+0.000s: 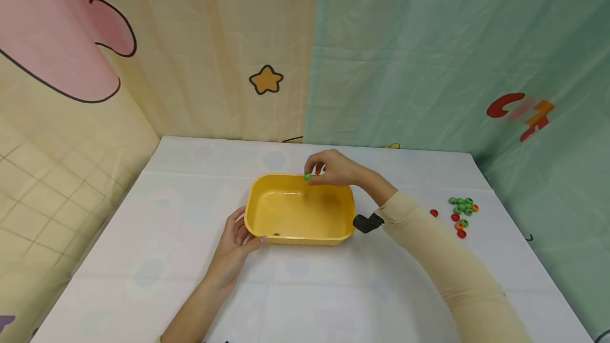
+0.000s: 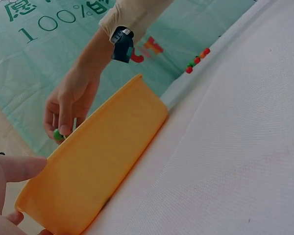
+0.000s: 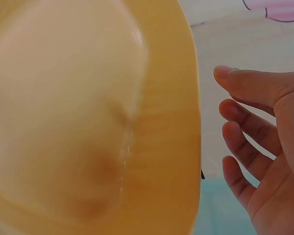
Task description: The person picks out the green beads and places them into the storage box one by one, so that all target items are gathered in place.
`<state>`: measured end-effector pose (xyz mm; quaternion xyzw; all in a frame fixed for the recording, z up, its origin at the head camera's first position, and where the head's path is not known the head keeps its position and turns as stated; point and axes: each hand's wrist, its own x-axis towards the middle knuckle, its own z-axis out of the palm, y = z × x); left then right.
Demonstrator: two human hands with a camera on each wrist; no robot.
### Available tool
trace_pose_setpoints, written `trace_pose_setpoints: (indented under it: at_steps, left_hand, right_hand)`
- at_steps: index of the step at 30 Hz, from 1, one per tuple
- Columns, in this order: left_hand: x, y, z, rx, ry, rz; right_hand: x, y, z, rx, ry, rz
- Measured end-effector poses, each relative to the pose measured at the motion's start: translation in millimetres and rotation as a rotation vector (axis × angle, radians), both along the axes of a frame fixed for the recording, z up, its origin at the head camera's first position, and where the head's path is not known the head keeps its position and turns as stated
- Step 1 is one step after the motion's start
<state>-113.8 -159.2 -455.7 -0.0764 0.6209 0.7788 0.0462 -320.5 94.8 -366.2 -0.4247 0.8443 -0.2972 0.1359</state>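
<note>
A yellow plastic basin stands on the white table with a small green bead inside by its near wall. My left hand grips the basin's near left corner, thumb on the front and fingers around the side. At the far rim, my right hand pinches a green bead between thumb and index finger. The left wrist view shows this bead just past the rim. In the right wrist view the thumb almost hides it, and the other fingers curl loosely.
On the right of the table lies a loose group of green beads, red beads and orange beads. One red bead sits apart, near the right sleeve. Printed curtains hang behind the table.
</note>
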Motion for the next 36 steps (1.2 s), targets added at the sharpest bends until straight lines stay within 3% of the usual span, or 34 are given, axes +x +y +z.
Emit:
trace_pose_setpoints:
  at_steps: [15,24,36]
  left_hand:
    - [-0.9,0.9,-0.9,0.013,-0.005,-0.001]
    - [-1.1,1.0,-0.8,0.009,-0.005,0.003]
    - [-1.2,0.9,-0.3,-0.005,-0.008,0.007]
  right_hand:
    - [3.1,-56,-6.8,-0.001,0.009,0.158]
    - [6.8,-71,-12.8,0.012,0.005,0.169]
    - [5.6,-68,-11.3,0.040,-0.002,0.136]
